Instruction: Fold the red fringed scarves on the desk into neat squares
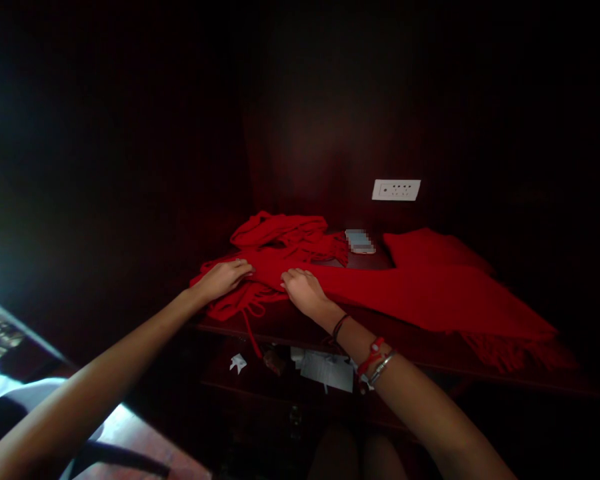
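A long red scarf [430, 293] with fringed ends stretches across a dark wooden shelf. My left hand [229, 277] has its fingers closed on the cloth near its left part. A short way to the right, my right hand [303, 288] grips the same scarf with curled fingers, partly hiding the cloth there. Behind my hands lies a bunched red fringed cloth [280, 230], and I cannot tell whether it joins the scarf. Strands of fringe [253, 333] hang over the shelf's front edge below my left hand.
A phone [360, 241], blurred out, lies at the back of the shelf. A white wall socket [396, 190] is above it. Below, a lower shelf holds a crumpled white paper [238, 363] and a pale flat item [327, 371]. Dark panels rise at the left and back.
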A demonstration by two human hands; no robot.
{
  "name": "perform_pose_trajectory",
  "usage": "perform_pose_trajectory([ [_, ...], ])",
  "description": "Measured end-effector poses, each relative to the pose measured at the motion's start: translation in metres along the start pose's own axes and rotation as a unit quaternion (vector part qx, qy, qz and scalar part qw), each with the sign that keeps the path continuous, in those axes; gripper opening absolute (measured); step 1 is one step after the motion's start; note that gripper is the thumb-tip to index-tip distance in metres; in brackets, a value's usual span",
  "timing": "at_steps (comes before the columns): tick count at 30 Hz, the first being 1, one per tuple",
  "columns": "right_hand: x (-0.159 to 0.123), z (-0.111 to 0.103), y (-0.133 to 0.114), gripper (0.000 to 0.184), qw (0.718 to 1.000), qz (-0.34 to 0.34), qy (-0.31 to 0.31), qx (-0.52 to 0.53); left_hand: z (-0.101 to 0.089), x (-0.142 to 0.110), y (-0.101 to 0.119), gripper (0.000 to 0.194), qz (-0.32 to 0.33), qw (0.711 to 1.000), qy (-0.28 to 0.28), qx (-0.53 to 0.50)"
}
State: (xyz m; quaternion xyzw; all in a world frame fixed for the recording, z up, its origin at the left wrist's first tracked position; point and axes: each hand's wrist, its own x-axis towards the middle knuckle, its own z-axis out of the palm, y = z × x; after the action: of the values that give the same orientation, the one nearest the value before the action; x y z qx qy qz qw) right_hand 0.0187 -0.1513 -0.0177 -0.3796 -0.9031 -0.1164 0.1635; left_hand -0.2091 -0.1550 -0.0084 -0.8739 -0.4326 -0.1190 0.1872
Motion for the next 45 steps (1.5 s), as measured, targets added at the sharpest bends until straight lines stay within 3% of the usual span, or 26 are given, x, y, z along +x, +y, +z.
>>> perform_pose_trajectory([
  [5, 0.005, 0.005, -0.007, 0.019, 1.0, -0.019, 0.001, 0.006, -0.001, 0.002, 0.001, 0.021, -0.006, 0.998, -0.031, 0.057],
  [11, 0.005, 0.004, -0.005, 0.026, 0.999, 0.033, -0.004, 0.017, 0.001, -0.005, 0.0, 0.024, -0.019, 0.995, -0.044, 0.082],
  [15, 0.008, 0.003, -0.006, 0.027, 0.998, 0.048, -0.026, 0.031, -0.001, 0.0, 0.008, 0.026, -0.02, 0.998, -0.045, 0.047],
  [20, 0.011, 0.005, -0.005, 0.028, 0.997, 0.045, -0.036, 0.041, 0.002, 0.015, 0.033, 0.03, 0.002, 0.998, 0.008, -0.055],
  [25, -0.001, -0.001, 0.002, 0.027, 0.998, 0.035, -0.038, 0.018, 0.009, 0.016, 0.033, 0.032, -0.01, 0.996, 0.021, -0.089],
  [28, -0.016, -0.004, 0.008, 0.02, 0.999, 0.007, -0.034, -0.014, 0.009, 0.009, 0.031, 0.035, -0.016, 0.998, -0.013, -0.06],
  [31, -0.031, -0.003, 0.007, 0.019, 0.998, -0.041, -0.025, -0.037, 0.002, 0.008, 0.032, 0.035, 0.007, 0.991, -0.087, -0.097],
  [33, -0.038, -0.001, 0.003, 0.017, 0.996, -0.07, -0.02, -0.045, -0.002, 0.016, 0.031, 0.037, 0.009, 0.984, -0.1, -0.145],
  [35, -0.042, 0.002, -0.001, 0.016, 0.995, -0.085, -0.014, -0.049, -0.001, 0.031, 0.028, 0.038, -0.004, 0.984, -0.064, -0.164],
  [38, -0.045, 0.004, -0.005, 0.016, 0.995, -0.087, -0.011, -0.047, 0.015, 0.062, 0.019, 0.034, 0.001, 0.989, -0.036, -0.147],
  [42, -0.049, 0.004, -0.005, 0.017, 0.996, -0.084, -0.019, -0.036, 0.042, 0.097, -0.001, 0.043, -0.104, 0.97, -0.152, -0.159],
  [45, -0.049, 0.005, -0.003, 0.017, 0.996, -0.077, -0.02, -0.027, 0.046, 0.109, -0.016, 0.033, -0.129, 0.942, -0.238, -0.197],
])
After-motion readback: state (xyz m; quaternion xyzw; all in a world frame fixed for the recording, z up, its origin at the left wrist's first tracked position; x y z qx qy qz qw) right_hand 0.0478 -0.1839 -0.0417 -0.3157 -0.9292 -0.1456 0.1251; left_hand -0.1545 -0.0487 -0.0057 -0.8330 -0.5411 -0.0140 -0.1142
